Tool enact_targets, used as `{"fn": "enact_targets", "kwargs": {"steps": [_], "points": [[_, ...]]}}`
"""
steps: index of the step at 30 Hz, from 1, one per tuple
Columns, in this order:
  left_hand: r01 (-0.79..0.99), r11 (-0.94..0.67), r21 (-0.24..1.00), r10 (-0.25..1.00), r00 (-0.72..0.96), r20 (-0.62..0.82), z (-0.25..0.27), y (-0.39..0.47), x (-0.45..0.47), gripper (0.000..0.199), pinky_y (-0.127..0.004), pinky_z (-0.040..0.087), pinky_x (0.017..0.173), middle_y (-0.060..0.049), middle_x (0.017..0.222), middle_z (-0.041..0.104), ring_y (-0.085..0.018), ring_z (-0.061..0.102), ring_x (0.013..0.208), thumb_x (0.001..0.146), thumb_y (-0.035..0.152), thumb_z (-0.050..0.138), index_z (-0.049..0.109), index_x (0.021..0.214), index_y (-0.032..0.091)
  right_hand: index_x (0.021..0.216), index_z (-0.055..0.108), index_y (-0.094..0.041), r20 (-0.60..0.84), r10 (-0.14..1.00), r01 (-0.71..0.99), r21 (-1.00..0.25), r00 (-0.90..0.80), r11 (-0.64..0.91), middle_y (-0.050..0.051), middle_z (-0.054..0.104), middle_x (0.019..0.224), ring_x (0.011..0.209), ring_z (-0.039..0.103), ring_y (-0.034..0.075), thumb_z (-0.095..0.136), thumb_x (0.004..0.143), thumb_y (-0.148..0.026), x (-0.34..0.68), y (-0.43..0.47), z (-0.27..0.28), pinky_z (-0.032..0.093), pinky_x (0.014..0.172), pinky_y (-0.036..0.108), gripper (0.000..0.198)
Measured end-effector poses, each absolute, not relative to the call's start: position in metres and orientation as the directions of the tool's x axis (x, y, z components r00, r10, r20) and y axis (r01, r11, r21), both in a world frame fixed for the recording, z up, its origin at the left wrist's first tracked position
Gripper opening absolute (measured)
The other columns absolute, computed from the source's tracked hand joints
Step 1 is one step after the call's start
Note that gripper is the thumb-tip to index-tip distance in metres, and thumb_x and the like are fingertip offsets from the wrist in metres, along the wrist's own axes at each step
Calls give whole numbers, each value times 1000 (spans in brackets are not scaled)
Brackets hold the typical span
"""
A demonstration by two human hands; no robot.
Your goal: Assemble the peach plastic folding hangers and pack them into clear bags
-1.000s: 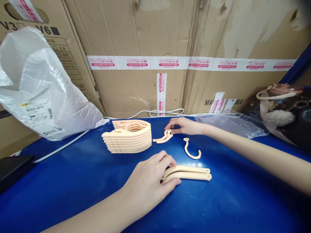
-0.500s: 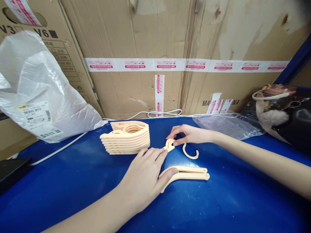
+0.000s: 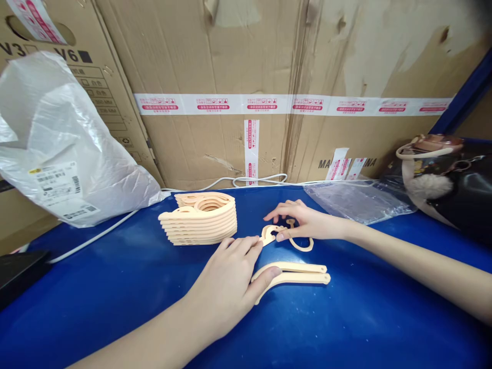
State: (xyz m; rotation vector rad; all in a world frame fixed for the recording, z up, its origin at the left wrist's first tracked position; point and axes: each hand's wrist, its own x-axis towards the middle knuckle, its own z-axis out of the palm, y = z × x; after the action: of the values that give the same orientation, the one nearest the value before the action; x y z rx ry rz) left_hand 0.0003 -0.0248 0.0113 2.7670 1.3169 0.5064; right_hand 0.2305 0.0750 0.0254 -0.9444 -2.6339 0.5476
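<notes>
- The left hand (image 3: 234, 277) lies palm down near the middle of the blue table (image 3: 357, 323). A second ago its fingers were at the left ends of two long strips (image 3: 303, 277); now the fingertips reach farther forward, to the small curved pieces (image 3: 268, 233), while the thumb lies over the strips.
- Whether the left hand grasps anything firmly cannot be told; its fingers partly hide the curved pieces.
- The right hand (image 3: 309, 223) has come nearer the wearer. A second ago it pinched the curved pieces beside the stack of hangers (image 3: 200, 228); now its index finger stretches out apart from the thumb, and the thumb is at the right end of the curved pieces. Whether it grips them cannot be told.
- The curved pieces now sit between the two hands, right of the stack and nearer the wearer than before.
- The hook (image 3: 303, 247) lay in full view a second ago; now the right hand partly covers it, with its curve showing below the fingers.
- The strips lie side by side in nearly the same spot, nearer the wearer than the hook.
- The stack stays in place, left of the curved pieces.
</notes>
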Motion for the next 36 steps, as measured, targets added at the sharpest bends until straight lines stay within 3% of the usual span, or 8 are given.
{"fn": "enact_targets", "kwargs": {"steps": [7, 11, 15, 20, 28, 36], "points": [[738, -656, 157, 747, 607, 272, 10, -23, 0, 59, -44, 43, 97, -14, 129, 61, -29, 57, 115, 101, 50, 26, 58, 127, 8, 111, 67, -27, 218, 607, 566, -225, -764, 793, 5, 66, 105, 98, 56, 22, 46, 97, -41, 241, 57, 27, 30, 85, 38, 29], [726, -672, 146, 729, 613, 305, 7, -23, 0, 58, -43, 42, 98, -13, 130, 61, -28, 57, 116, 102, 51, 26, 54, 131, 10, 109, 67, -26, 266, 631, 595, -212, -728, 776, 5, 64, 103, 96, 56, 21, 47, 98, -33, 240, 53, 17, 32, 82, 37, 24], [727, -672, 144, 733, 623, 274, 8, -22, 1, 55, -44, 44, 98, -13, 131, 60, -28, 56, 117, 102, 49, 26, 54, 132, 12, 108, 67, -27, 275, 654, 612, -231, -704, 756, 5, 65, 102, 97, 57, 23, 50, 96, -37, 238, 54, 13, 34, 82, 38, 24], [749, -647, 143, 755, 603, 256, 1, -18, 0, 66, -48, 37, 108, -15, 142, 49, -31, 46, 131, 100, 56, 23, 47, 139, 8, 106, 67, -25, 312, 646, 603, -232, -697, 763, 6, 65, 102, 96, 57, 21, 46, 97, -35, 249, 60, 18, 37, 84, 37, 24], [735, -644, 212, 764, 604, 230, -10, -13, -3, 69, -49, 28, 115, -14, 151, 36, -29, 31, 141, 99, 59, 23, 36, 145, 10, 101, 70, -22, 278, 535, 586, 154, -798, 795, 7, 65, 96, 89, 56, 22, 47, 94, -22, 265, 60, 27, 38, 79, 39, 24], [730, -649, 212, 760, 620, 193, -8, -14, -2, 71, -51, 25, 115, -14, 153, 32, -30, 26, 142, 98, 60, 23, 33, 147, 9, 93, 68, -19, 198, 464, 503, 416, -863, 758, 8, 62, 88, 78, 52, 23, 46, 93, -16, 257, 48, 29, 35, 69, 36, 22]]}}
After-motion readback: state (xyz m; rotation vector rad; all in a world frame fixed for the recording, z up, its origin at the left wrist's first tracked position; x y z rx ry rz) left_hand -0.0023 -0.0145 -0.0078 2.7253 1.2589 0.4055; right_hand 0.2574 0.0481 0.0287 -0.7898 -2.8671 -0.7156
